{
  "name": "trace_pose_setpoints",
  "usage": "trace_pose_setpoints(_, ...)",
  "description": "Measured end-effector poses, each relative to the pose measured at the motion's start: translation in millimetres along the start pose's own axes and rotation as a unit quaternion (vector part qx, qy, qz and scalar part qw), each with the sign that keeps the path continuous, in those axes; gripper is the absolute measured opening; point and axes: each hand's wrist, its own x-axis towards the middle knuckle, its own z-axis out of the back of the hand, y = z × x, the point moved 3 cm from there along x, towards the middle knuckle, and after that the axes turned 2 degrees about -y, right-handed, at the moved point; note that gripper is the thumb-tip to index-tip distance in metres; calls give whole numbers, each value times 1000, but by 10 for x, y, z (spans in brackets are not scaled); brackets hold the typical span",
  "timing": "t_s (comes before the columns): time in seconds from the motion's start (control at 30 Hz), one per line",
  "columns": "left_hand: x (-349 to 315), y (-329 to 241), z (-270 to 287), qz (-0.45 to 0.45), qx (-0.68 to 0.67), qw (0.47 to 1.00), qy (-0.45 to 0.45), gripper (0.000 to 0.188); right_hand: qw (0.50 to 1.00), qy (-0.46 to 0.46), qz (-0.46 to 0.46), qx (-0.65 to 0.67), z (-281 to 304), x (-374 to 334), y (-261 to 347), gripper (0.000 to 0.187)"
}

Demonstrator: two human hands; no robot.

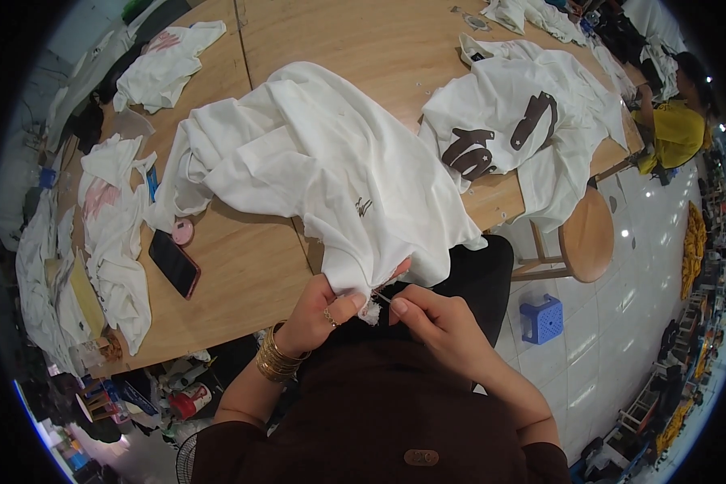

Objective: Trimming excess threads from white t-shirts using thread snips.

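The left hand [319,310] pinches the near edge of a white garment [298,153] between thumb and bent fingers; the right hand [437,316], just beside it toward 3 o'clock, holds a slim tool [385,297] between thumb and forefinger, its tip at the frayed edge [370,313]. The tool is too small to identify. The step in hand looks like fine work on that edge, and the next move seems to call for a firm left pinch and a light, short touch from the right. The garment lies mostly on the wooden table [246,294], its held end over the near rim and pointing to 6 o'clock; its long axis runs, loosely folded, from there toward 11. Farther out from the hands, a phone [175,264] and a pink disc [183,232] lie between 9 and 10, a dark-printed garment [569,121] between 1 and 2, and a blue stool [543,320] stands near 3 o'clock
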Motion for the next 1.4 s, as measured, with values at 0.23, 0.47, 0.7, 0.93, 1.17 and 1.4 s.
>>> trace_pose_setpoints(0.23, -6, 4, -11, -8, 13, 1000, 5, 27, 1000, 15, -14, 8, 7, 9, -29, 26)
trace_pose_setpoints(0.47, 1, -8, -18, -27, 22, 999, 17, 28, 999, 32, -26, 35, 23, 15, -39, 28)
trace_pose_setpoints(0.7, 6, -1, -5, -23, 41, 999, 23, 27, 999, 25, -25, 34, 26, 13, -22, 29)
trace_pose_setpoints(0.93, 14, 43, 8, -8, 0, 1000, 19, 28, 999, 19, -21, 19, 38, 8, 11, 29)
trace_pose_setpoints(1.17, 7, -1, -1, -6, 16, 1000, 18, 27, 999, 27, -25, 27, 34, 2, -22, 29)
trace_pose_setpoints(1.4, 13, 2, -9, -13, 13, 999, 29, 27, 999, 26, -29, 32, 43, -9, -28, 29)
